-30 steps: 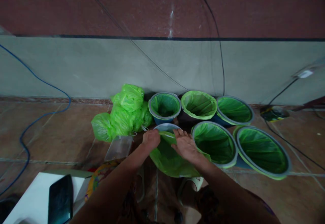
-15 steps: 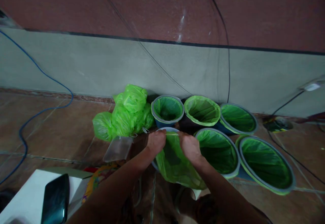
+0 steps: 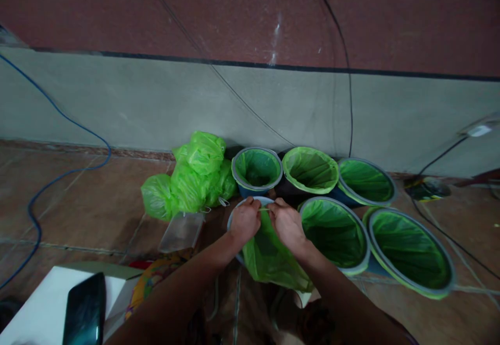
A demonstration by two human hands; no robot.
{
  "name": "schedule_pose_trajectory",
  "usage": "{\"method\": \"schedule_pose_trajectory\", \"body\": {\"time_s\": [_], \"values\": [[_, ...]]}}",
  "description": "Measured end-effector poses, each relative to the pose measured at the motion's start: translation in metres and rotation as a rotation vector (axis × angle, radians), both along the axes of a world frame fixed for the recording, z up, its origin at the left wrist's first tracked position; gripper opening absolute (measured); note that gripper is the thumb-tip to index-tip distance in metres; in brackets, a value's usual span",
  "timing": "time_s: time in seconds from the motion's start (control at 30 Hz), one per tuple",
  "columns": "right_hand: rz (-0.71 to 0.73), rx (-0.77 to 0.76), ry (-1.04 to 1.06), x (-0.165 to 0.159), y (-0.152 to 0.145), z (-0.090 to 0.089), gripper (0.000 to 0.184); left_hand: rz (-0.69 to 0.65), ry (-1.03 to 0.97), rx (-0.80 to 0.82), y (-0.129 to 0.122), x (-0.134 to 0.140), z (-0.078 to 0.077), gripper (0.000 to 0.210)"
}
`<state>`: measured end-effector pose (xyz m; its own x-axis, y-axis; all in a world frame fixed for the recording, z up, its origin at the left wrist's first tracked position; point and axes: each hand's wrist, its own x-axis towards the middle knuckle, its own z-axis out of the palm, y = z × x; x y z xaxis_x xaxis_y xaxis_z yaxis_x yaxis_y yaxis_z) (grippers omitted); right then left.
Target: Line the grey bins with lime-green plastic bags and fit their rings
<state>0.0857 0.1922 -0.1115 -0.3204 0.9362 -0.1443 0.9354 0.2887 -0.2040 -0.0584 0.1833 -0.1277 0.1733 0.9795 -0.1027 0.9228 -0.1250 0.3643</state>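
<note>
Both hands pinch the top edge of a thin green plastic bag, a little apart from each other. My left hand is closed on the bag's left corner, and my right hand is closed on the right side of the same edge. The rest of the bag hangs down toward me between my forearms. Beneath and behind the hands is a bin with a pale rim, largely covered by the bag and my hands. Right beside my right hand stands a bin lined with a green bag.
More green-lined bins stand in rows against the grey wall. Knotted green bags are heaped left of them, near a clear plastic container. At lower left, a phone lies on a white box. A blue cable crosses the floor.
My hands have drawn slightly closer together along the bag's edge and shifted a little left. The hanging bag looks narrower. The other bins and the heaped bags stay in place.
</note>
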Motion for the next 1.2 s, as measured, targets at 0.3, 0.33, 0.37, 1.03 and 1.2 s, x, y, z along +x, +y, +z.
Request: {"method": "schedule_pose_trajectory", "body": {"time_s": [0.3,0.33,0.37,1.03,1.2], "values": [[0.057,0.000,-0.008,-0.008,-0.001,0.003,0.026,0.007,-0.058,-0.025,0.002,0.007,-0.005,0.022],[0.044,-0.005,-0.003,-0.007,-0.001,0.004,0.027,0.009,-0.054,-0.033,0.002,0.007,-0.004,0.022],[0.032,-0.008,0.005,-0.005,0.001,0.004,0.029,0.008,-0.054,-0.037,0.002,0.007,-0.003,0.021],[-0.251,-0.048,-0.073,0.059,0.031,-0.004,0.031,0.120,0.146,-0.134,0.024,-0.034,-0.003,0.027],[-0.298,-0.217,-0.207,0.070,0.028,0.003,0.028,0.099,0.142,-0.078,0.026,-0.039,-0.004,0.027]]}}
